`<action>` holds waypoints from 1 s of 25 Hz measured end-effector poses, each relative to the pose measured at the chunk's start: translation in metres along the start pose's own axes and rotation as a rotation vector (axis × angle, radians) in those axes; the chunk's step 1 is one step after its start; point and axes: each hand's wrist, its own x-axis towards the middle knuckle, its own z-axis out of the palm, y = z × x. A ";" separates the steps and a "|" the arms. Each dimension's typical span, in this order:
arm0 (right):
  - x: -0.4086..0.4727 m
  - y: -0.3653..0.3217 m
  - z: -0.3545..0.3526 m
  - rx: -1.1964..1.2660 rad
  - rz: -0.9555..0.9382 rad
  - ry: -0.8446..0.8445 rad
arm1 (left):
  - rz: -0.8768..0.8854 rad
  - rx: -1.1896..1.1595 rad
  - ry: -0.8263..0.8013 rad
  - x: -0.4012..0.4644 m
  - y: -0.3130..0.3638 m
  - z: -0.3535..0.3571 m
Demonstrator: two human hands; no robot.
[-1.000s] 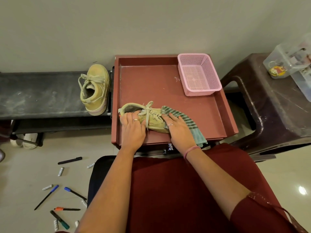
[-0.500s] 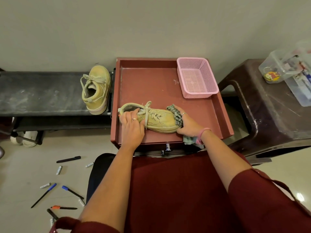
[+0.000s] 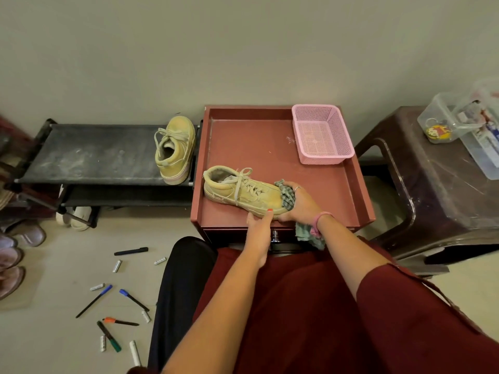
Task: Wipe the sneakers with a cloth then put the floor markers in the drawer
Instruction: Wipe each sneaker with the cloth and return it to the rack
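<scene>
Pressing a bunched green-and-grey striped cloth (image 3: 286, 195) against the toe of a dusty tan lace-up sneaker (image 3: 243, 191), the person's right hand (image 3: 299, 203) is closing around the fabric, fingers curled over it, while the cloth's loose end is hanging off the front edge below the wrist. The left hand (image 3: 259, 225) is bracing the near side of the sole, thumb laid against the rubber edge and the fingers folded beneath, so how firmly it is gripping cannot be told. The sneaker is lying on the front of a dark red tray-topped cabinet (image 3: 259, 147), heel to the left and toe to the right. A pink perforated plastic basket (image 3: 321, 134) is sitting in the cabinet's back right corner. Below the hands, the chrome knob of the drawer (image 3: 274, 236) is showing, partly hidden. The matching second tan sneaker (image 3: 175, 149) is standing on the right end of a black shoe rack (image 3: 89, 155), just beside the cabinet. On the pale floor to the left, the markers (image 3: 113, 300) in black, blue, orange and green are lying scattered among loose white caps. A dark brown plastic stool (image 3: 432, 190) is carrying clear containers (image 3: 464, 125) on the right.
</scene>
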 end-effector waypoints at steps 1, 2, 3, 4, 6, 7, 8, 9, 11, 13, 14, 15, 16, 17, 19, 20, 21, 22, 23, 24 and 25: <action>-0.006 -0.001 0.003 0.040 0.001 0.012 | -0.004 -0.032 -0.033 0.001 -0.001 0.005; -0.012 -0.001 0.006 0.078 0.005 0.028 | -0.013 -0.048 -0.026 0.000 -0.001 0.011; -0.018 -0.004 0.007 0.120 -0.003 0.040 | -0.017 -0.065 0.005 0.000 -0.002 0.015; -0.024 -0.007 0.008 0.164 -0.006 0.046 | -0.018 -0.078 0.055 -0.002 -0.001 0.019; -0.038 -0.016 0.007 0.236 -0.025 0.048 | 0.029 -0.129 0.144 -0.007 -0.001 0.024; -0.047 -0.021 0.006 0.236 -0.044 0.054 | 0.071 -0.173 0.174 -0.008 -0.001 0.024; -0.055 -0.026 0.005 0.223 -0.071 0.058 | 0.121 -0.215 0.190 -0.011 0.002 0.023; -0.063 -0.031 0.006 0.210 -0.089 0.057 | 0.175 -0.247 0.195 -0.011 0.005 0.020; -0.078 -0.042 0.009 0.227 -0.106 0.055 | 0.245 -0.291 0.148 -0.013 0.012 0.010; -0.091 -0.053 0.010 0.302 -0.110 0.106 | 0.249 -0.330 0.044 -0.012 0.018 -0.004; -0.096 -0.058 0.010 0.362 -0.107 0.137 | 0.244 -0.363 -0.007 -0.014 0.022 -0.010; -0.100 -0.063 0.010 0.442 -0.106 0.157 | 0.230 -0.409 -0.058 -0.018 0.027 -0.017; -0.102 -0.066 0.008 0.545 -0.094 0.164 | 0.205 -0.460 -0.099 -0.024 0.030 -0.023; -0.105 -0.068 0.006 0.663 -0.067 0.164 | 0.173 -0.515 -0.122 -0.029 0.032 -0.031; -0.110 -0.072 -0.002 0.887 0.026 0.159 | 0.104 -0.601 -0.135 -0.041 0.035 -0.047; -0.111 -0.073 -0.005 0.949 0.058 0.165 | 0.075 -0.633 -0.125 -0.046 0.036 -0.055; -0.112 -0.073 -0.008 0.955 0.062 0.186 | 0.054 -0.642 -0.114 -0.048 0.036 -0.061; -0.111 -0.073 -0.010 0.930 0.049 0.222 | 0.032 -0.632 -0.103 -0.049 0.036 -0.067; -0.109 -0.074 -0.011 0.880 0.024 0.262 | 0.018 -0.607 -0.103 -0.048 0.035 -0.072; -0.106 -0.077 -0.012 0.813 -0.010 0.298 | 0.008 -0.578 -0.108 -0.046 0.034 -0.075; -0.102 -0.080 -0.013 0.728 -0.047 0.327 | 0.001 -0.550 -0.108 -0.044 0.034 -0.077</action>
